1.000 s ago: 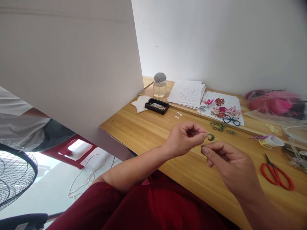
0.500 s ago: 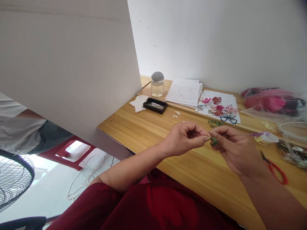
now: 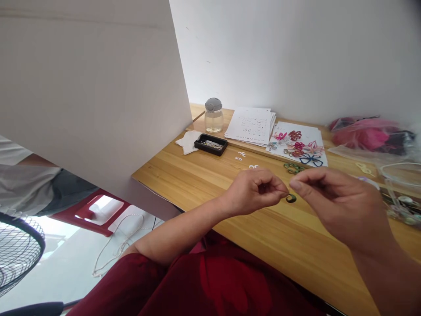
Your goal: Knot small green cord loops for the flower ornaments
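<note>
Your left fingers (image 3: 275,199) pinch a curled green piece (image 3: 291,199) | right fingers (image 3: 308,190) bunched just beside, grip unclear | left forearm (image 3: 186,230) crossing near edge of wooden tabletop (image 3: 187,175)

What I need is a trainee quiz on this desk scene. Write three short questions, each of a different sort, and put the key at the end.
1. Name the hand whose fingertips pinch the green curl.

2. True or false: the bottle stands upright with its grey lid on.

3. Fill the gap: the blue piece lies on white ____.

Key:
1: the left hand
2: true
3: paper
</note>
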Tool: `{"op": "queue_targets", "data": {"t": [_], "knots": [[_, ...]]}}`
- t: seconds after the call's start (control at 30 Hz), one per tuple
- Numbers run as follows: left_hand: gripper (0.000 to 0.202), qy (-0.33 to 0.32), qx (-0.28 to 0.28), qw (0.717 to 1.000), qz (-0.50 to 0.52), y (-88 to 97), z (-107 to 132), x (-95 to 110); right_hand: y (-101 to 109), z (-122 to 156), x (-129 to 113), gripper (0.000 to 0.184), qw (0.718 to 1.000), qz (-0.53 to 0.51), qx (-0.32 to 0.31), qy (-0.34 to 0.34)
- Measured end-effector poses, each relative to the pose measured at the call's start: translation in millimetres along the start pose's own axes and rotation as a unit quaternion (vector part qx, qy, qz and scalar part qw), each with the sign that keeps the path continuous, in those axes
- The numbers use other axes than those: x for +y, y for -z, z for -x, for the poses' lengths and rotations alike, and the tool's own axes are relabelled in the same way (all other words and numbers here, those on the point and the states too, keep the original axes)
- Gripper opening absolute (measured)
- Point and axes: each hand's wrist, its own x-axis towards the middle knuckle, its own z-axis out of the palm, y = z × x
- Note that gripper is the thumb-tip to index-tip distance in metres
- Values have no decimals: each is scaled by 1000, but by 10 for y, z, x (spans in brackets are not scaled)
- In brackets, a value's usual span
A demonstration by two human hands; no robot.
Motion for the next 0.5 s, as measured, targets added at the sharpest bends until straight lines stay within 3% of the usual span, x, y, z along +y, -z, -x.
{"op": "queue_targets", "data": {"t": [0.1, 0.23, 0.33, 0.4, 0.5], "knots": [[21, 22, 10, 998, 58, 0, -3, 18, -53, -128, 128, 23, 987, -130, -29, -95], [25, 42, 77, 994, 68, -27, 6, -32, -257, -15, 276, 43, 895, -339, -69, -283], [26, 57, 128, 989, 49, -66, 15, -101, -394, 159, 274, 40, 846, -398, -97, -341], [25, 57, 155, 986, 27, -94, 22, -158, -432, 251, 238, 38, 857, -385, -97, -329], [21, 43, 165, 985, -29, -106, 34, -229, -387, 327, 173, 29, 940, -244, -73, -226]]}}
